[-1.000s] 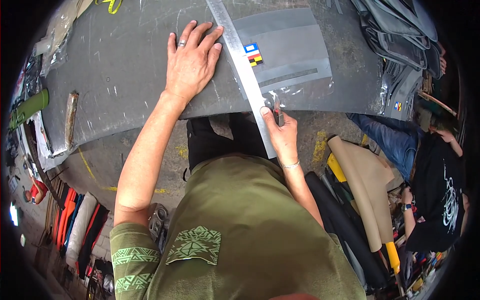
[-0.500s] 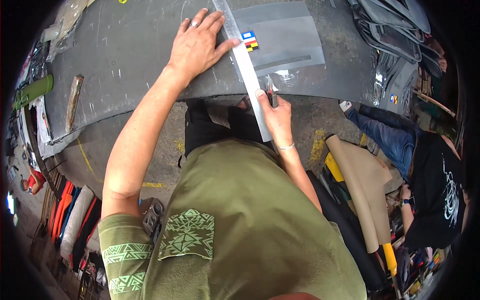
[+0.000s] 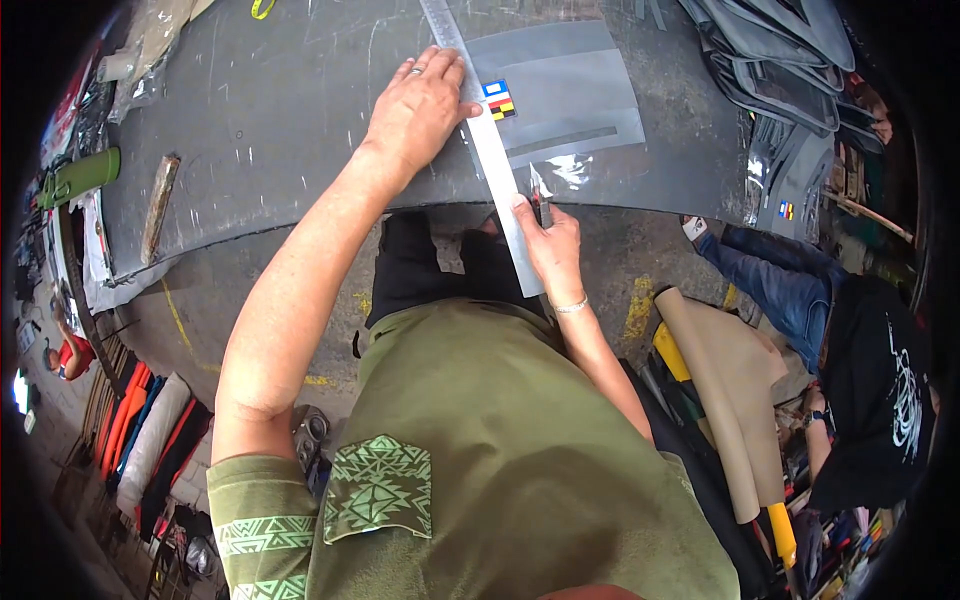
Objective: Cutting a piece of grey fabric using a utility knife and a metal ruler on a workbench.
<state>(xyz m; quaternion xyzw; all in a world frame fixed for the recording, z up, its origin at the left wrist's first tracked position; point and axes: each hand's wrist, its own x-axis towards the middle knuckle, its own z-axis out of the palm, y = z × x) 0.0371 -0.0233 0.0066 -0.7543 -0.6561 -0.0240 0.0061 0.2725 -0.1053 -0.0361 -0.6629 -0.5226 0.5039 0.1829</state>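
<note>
A long metal ruler (image 3: 500, 190) lies slantwise over a grey sheet piece (image 3: 575, 75) on the dark worktable, its near end sticking out past the table edge. Fingers stretched, my left hand (image 3: 415, 110) presses flat on the ruler's left side and upper part. My right hand (image 3: 555, 245) grips a slim utility knife (image 3: 545, 212) just right of the ruler, near the table edge. Its thumb rests against the ruler. The blade's contact with the sheet is too small to make out. A small multicoloured patch (image 3: 498, 100) sits on the sheet beside the ruler.
Folded grey pieces (image 3: 780, 80) are stacked at the table's right. A rough stick (image 3: 160, 208) and a green roll (image 3: 85, 178) lie at left. Fabric rolls (image 3: 155, 440) and a tan roll (image 3: 710, 400) flank me. A person in black (image 3: 870, 390) is at right.
My left hand has slid slightly nearer to me along the ruler. The right hand with the utility knife stays about the same place beside the ruler. The whole view has shifted a little.
</note>
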